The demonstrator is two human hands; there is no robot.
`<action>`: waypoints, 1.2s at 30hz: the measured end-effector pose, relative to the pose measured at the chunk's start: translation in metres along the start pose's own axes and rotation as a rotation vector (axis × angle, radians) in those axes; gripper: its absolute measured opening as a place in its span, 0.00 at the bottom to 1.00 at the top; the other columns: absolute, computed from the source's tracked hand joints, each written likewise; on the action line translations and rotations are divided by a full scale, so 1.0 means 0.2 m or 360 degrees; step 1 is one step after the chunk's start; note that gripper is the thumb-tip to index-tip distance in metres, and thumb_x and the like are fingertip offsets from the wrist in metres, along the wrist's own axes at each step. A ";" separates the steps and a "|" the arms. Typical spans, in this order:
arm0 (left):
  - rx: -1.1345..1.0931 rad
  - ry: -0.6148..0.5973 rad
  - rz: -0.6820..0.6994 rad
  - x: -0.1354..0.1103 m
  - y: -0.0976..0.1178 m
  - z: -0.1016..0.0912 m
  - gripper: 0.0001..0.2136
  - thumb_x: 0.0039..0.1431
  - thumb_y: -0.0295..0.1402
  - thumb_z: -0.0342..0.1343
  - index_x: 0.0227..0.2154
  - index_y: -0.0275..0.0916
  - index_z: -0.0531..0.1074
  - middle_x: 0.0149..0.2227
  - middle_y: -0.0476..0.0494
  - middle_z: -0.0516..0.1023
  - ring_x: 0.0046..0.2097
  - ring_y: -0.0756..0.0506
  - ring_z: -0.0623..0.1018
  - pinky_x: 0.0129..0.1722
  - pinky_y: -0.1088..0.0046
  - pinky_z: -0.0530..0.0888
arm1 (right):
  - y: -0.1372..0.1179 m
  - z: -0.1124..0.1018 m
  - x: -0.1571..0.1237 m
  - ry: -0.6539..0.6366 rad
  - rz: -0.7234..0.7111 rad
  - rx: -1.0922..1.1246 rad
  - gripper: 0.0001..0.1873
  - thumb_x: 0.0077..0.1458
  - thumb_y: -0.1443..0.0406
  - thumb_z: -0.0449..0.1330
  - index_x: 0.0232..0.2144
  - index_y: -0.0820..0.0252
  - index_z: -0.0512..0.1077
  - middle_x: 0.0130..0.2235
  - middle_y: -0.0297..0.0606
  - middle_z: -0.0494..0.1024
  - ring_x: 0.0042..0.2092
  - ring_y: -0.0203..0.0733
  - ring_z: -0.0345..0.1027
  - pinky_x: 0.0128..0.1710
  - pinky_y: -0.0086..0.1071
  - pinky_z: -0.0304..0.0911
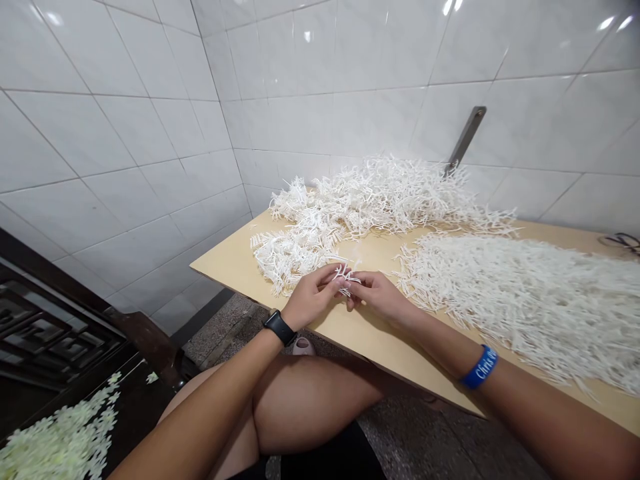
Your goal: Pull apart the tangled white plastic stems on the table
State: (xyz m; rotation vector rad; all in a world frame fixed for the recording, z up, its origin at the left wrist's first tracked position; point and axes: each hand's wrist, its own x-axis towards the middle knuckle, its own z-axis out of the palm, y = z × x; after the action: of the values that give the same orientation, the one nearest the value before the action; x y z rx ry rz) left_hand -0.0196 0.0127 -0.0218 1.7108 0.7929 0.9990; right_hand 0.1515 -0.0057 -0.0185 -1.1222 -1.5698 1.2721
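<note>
Close together above the table's near edge, my left hand (pixel 316 293) and my right hand (pixel 379 293) pinch a small white branched plastic piece (pixel 346 273) between their fingertips. Thin prongs stick up and out from it; its lower part is hidden by my fingers. Just beyond my left hand lies a tangled heap of similar white branched pieces (pixel 300 247), which stretches back along the wall. To the right of my right hand spreads a flatter pile of loose white strands (pixel 530 300).
The light wooden table (pixel 227 257) stands against a tiled wall (pixel 370 120). A metal bracket (pixel 465 140) rises behind the heap, and a dark cable (pixel 623 241) lies at the far right. Pale flower-shaped pieces (pixel 65 437) cover part of a dark wooden seat at lower left.
</note>
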 end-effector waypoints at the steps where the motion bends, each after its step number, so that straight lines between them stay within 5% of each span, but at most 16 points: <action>1: -0.0012 -0.0027 -0.0015 0.00 0.00 0.00 0.17 0.58 0.39 0.56 0.48 0.37 0.73 0.44 0.40 0.79 0.42 0.44 0.77 0.41 0.71 0.73 | 0.00 0.00 0.00 -0.0004 -0.0007 0.0003 0.24 0.49 0.47 0.62 0.25 0.64 0.73 0.19 0.35 0.72 0.24 0.34 0.62 0.28 0.31 0.57; 7: 0.0091 -0.0063 0.0022 0.01 0.03 -0.02 0.18 0.60 0.42 0.52 0.21 0.35 0.72 0.20 0.51 0.67 0.27 0.51 0.69 0.32 0.76 0.67 | 0.00 0.01 -0.01 -0.0186 0.0049 0.0238 0.23 0.50 0.50 0.63 0.29 0.67 0.75 0.21 0.37 0.73 0.23 0.35 0.66 0.25 0.30 0.61; 13: -0.0067 -0.0017 -0.0130 0.00 0.06 -0.01 0.18 0.55 0.45 0.57 0.19 0.35 0.73 0.18 0.52 0.64 0.23 0.53 0.63 0.25 0.77 0.64 | 0.00 -0.04 -0.01 -0.0570 0.0351 0.0795 0.32 0.54 0.42 0.55 0.40 0.66 0.74 0.39 0.50 0.79 0.34 0.43 0.75 0.31 0.33 0.70; 19: -0.0056 -0.0189 -0.0051 -0.01 0.05 -0.02 0.17 0.58 0.43 0.55 0.23 0.34 0.74 0.16 0.53 0.65 0.23 0.52 0.67 0.30 0.75 0.67 | 0.00 -0.06 -0.01 -0.0714 0.0329 0.0643 0.19 0.53 0.57 0.65 0.37 0.69 0.75 0.39 0.50 0.80 0.35 0.38 0.75 0.36 0.30 0.70; 23: -0.0042 -0.0287 -0.0020 -0.01 0.05 -0.02 0.20 0.60 0.43 0.52 0.20 0.34 0.73 0.15 0.52 0.67 0.22 0.51 0.69 0.31 0.74 0.68 | 0.00 -0.05 -0.01 -0.0724 0.0321 0.0604 0.19 0.54 0.56 0.64 0.37 0.69 0.74 0.41 0.50 0.80 0.33 0.36 0.74 0.32 0.28 0.69; 30: -0.0231 -0.0230 -0.0113 0.02 0.04 -0.05 0.16 0.55 0.41 0.59 0.38 0.34 0.79 0.36 0.39 0.81 0.36 0.45 0.78 0.40 0.69 0.72 | 0.02 0.00 0.01 -0.0716 0.0236 0.0444 0.23 0.56 0.49 0.59 0.27 0.66 0.70 0.26 0.40 0.77 0.25 0.33 0.70 0.23 0.25 0.65; 36: -0.0521 -0.0372 -0.0359 0.01 0.05 0.01 0.26 0.55 0.46 0.59 0.50 0.30 0.72 0.20 0.43 0.77 0.22 0.43 0.78 0.26 0.67 0.73 | 0.04 0.07 -0.01 -0.0469 0.0171 0.0204 0.24 0.62 0.51 0.49 0.21 0.60 0.64 0.17 0.34 0.70 0.17 0.31 0.61 0.15 0.24 0.53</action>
State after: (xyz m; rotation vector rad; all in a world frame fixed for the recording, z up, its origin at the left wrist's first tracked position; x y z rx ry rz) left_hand -0.0153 0.0104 -0.0119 1.3906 0.6157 0.7144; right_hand 0.1397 -0.0099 -0.0286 -0.9824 -1.6284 1.6466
